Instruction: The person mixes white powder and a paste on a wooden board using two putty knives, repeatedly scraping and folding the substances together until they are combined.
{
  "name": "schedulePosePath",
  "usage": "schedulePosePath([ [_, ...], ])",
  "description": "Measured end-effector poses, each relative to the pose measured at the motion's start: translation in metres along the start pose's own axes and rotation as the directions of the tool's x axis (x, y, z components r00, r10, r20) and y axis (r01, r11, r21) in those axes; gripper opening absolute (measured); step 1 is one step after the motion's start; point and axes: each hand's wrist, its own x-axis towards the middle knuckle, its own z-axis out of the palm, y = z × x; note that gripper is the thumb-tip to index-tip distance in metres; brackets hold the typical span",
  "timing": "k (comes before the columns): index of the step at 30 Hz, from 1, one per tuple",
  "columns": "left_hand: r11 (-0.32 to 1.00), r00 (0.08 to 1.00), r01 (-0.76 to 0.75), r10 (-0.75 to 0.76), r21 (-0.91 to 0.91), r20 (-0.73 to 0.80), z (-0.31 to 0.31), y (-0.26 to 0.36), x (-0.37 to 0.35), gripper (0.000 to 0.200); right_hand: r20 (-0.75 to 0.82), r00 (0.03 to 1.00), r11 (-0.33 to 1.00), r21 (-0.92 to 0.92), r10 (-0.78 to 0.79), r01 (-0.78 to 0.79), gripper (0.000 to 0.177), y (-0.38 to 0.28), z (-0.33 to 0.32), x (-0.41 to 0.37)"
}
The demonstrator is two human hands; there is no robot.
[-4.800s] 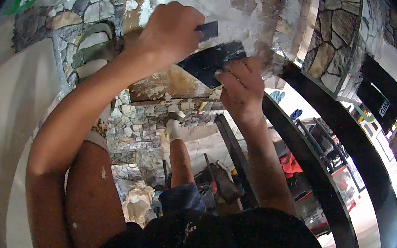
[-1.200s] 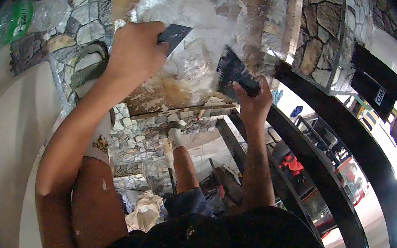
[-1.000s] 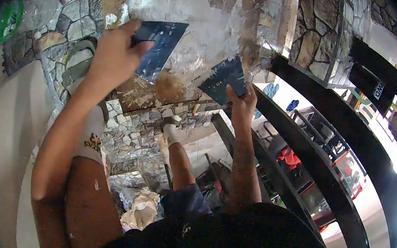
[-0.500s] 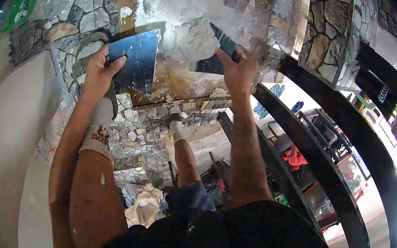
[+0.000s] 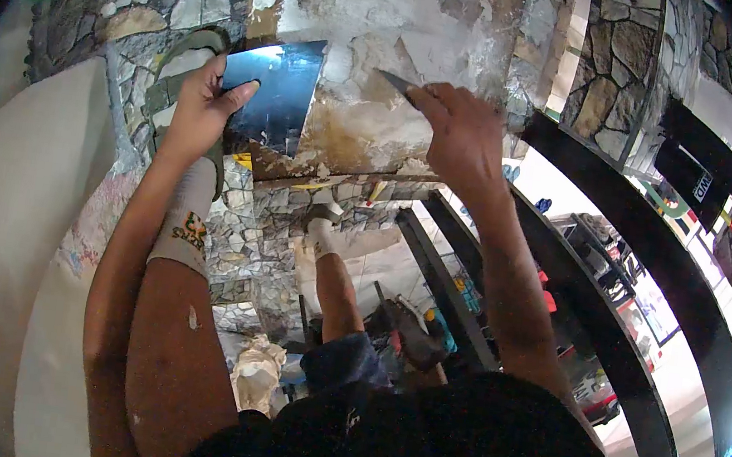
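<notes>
My left hand grips a thin dark flat sheet by its left edge, thumb on top; its face is bluish and shiny, with pale specks near the rim. My right hand is closed around a putty knife, whose blade appears nearly edge-on and points left; the fingers hide its handle. The blade's tip is right at a patch of grey-white putty spread over a brown wooden board. White smears cover much of the board's upper part.
Dark curved bars run down the right side, with clutter visible far below between them. Stone-patterned steps drop away beneath my legs. A pale wall rises on the left, and a crumpled beige bag lies lower down.
My right hand has moved right and turned, so the knife's broad dark blade now shows edge-on. The sheet in my left hand sits slightly higher and further right as the view shifts.
</notes>
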Motion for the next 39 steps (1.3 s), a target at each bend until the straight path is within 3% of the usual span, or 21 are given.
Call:
schedulePosePath([
  [4,0.998,1.000,0.004,-0.003,-0.067,0.012,0.000,-0.003,-0.001,0.022,-0.208,0.978,0.994,0.104,0.001,0.021,0.040,-0.003,0.007,-0.022],
  [5,0.998,1.000,-0.012,0.012,-0.063,-0.004,0.001,-0.003,-0.003,0.021,-0.210,0.977,0.993,0.114,0.038,-0.014,0.040,-0.004,0.010,-0.027],
  [9,0.999,1.000,-0.025,0.025,-0.024,0.004,0.003,-0.001,-0.001,0.021,-0.223,0.973,0.993,0.085,-0.058,0.079,0.040,0.002,0.053,-0.032],
  [13,0.999,0.999,-0.041,0.042,0.024,-0.022,0.005,0.000,-0.001,0.022,-0.256,0.963,0.987,0.114,-0.084,0.117,0.026,0.002,0.065,-0.012],
  [16,0.999,0.999,-0.045,0.045,0.025,-0.016,0.010,0.004,0.003,0.023,-0.214,0.967,0.986,0.066,-0.139,0.156,0.027,-0.011,0.078,-0.018],
  [17,0.996,0.999,-0.053,0.054,0.075,-0.010,0.007,0.004,0.002,0.023,-0.103,0.987,0.986,0.102,-0.123,0.133,0.026,-0.003,0.070,-0.027],
  [20,0.995,0.999,-0.046,0.047,0.084,-0.014,0.004,-0.004,-0.001,0.023,-0.108,0.994,0.994,0.106,-0.027,0.038,0.026,-0.006,0.045,-0.010],
  [21,0.997,0.998,-0.052,0.053,0.060,-0.013,0.005,-0.005,0.001,0.023,-0.154,0.985,0.982,0.159,-0.074,0.099,0.030,0.003,0.069,-0.011],
  [24,0.992,0.997,-0.069,0.072,0.110,-0.021,0.006,0.000,0.001,0.024,-0.097,0.988,0.987,0.099,-0.119,0.128,0.033,-0.007,0.069,-0.013],
  [25,0.997,0.997,-0.071,0.071,0.027,-0.010,0.006,-0.002,0.001,0.027,-0.070,0.992,0.982,0.150,-0.102,0.112,0.029,0.000,0.063,-0.012],
  [28,0.999,0.999,0.007,-0.009,0.051,0.036,0.003,-0.002,0.001,0.028,-0.047,0.998,0.990,0.135,-0.043,0.049,0.029,0.003,0.059,-0.006],
  [29,1.000,1.000,-0.007,0.007,0.024,0.008,0.006,-0.001,-0.002,0.027,-0.072,0.991,0.991,0.065,-0.110,0.115,0.032,0.005,0.083,-0.011],
  [31,0.998,0.997,-0.055,0.054,-0.013,-0.055,0.009,0.001,-0.002,0.025,-0.044,0.992,0.988,0.092,-0.118,0.122,0.035,0.001,0.070,-0.015],
  [33,0.993,0.996,-0.074,0.079,0.088,-0.046,0.006,0.006,-0.002,0.024,0.053,0.995,0.988,0.137,-0.081,0.073,0.033,0.002,0.049,-0.015],
  [34,0.989,0.996,-0.076,0.081,0.130,-0.036,0.007,0.006,-0.004,0.023,0.032,0.998,0.992,0.123,-0.048,0.044,0.033,-0.002,0.035,-0.008],
  [36,0.999,0.999,-0.031,0.032,0.044,-0.007,0.005,-0.004,-0.003,0.022,-0.053,0.998,0.994,0.101,-0.043,0.048,0.033,-0.002,0.049,0.000],
  [38,0.999,0.999,-0.035,0.036,0.030,-0.026,0.006,-0.008,0.001,0.021,-0.117,0.985,0.987,0.079,-0.128,0.138,0.032,-0.005,0.075,-0.006],
  [39,0.993,0.996,-0.089,0.091,0.079,-0.022,0.007,0.007,-0.001,0.021,-0.032,0.995,0.986,0.133,-0.099,0.102,0.033,-0.007,0.068,-0.009],
])
